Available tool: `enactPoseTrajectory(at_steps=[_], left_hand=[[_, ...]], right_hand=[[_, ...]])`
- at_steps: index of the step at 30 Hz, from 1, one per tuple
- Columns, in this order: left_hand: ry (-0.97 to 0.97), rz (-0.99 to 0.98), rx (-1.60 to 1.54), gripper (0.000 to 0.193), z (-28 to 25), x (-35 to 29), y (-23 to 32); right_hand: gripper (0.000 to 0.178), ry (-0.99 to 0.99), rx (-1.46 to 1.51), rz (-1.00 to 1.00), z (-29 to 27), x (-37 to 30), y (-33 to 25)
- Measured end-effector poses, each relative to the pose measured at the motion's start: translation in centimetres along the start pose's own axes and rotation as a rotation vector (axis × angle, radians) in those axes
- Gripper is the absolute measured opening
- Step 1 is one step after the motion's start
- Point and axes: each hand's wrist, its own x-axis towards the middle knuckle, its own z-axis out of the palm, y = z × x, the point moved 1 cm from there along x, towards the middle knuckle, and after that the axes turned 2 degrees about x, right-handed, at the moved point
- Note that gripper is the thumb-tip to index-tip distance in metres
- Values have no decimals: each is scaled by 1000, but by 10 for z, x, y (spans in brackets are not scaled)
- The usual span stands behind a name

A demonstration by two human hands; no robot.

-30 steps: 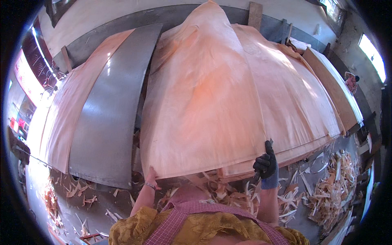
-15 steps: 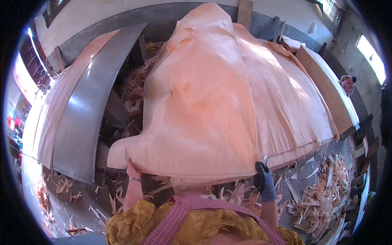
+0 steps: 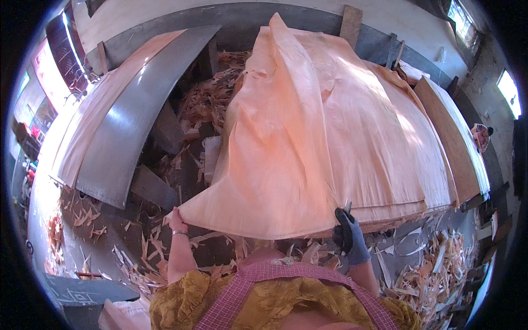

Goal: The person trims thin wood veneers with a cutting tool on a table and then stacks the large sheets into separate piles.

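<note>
A large, thin, pale-orange wood veneer sheet (image 3: 275,187) hangs in loose folds before me, its far part rising into a fold. My bare left hand (image 3: 177,221) pinches the sheet's near left corner, which is drawn out to a point. At the near right edge of the sheet is my right hand (image 3: 350,235), in a grey-blue glove with dark fingers, closed. A thin metallic tip, like a knife blade, pokes up from the gloved fingers; its handle is hidden. To the right lies a stack of veneer sheets (image 3: 379,165), partly under the held one.
Left of the gap stands a smooth grey metal-like panel (image 3: 121,126) beside more veneer. Wood scraps (image 3: 206,104) fill the gap, and a larger heap (image 3: 434,269) lies at the lower right. A brown board (image 3: 445,143) borders the stack. Another person (image 3: 481,135) is at the far right.
The veneer's left side has swung inward to the right, baring more scraps in the gap. Its near left corner has narrowed to a point in my left hand. My view has shifted slightly.
</note>
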Motion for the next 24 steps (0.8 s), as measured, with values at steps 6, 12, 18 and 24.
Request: enactPoseTrajectory(at_steps=[6,12,18,24], left_hand=[[80,48,-13,34,5,-33,-12],[-32,-21,-190,32,16,-81,3],[-269,165,-265,27,25,-151,21],[-384,206,-244,22,66,-256,40]], right_hand=[[17,-147,83,-60,8,-16,-12],[21,-399,309,-134,-20,-13,-39],[52,-701,426,-244,-86,-9,-67],[42,-749,664,-211,-150,-16,-68]])
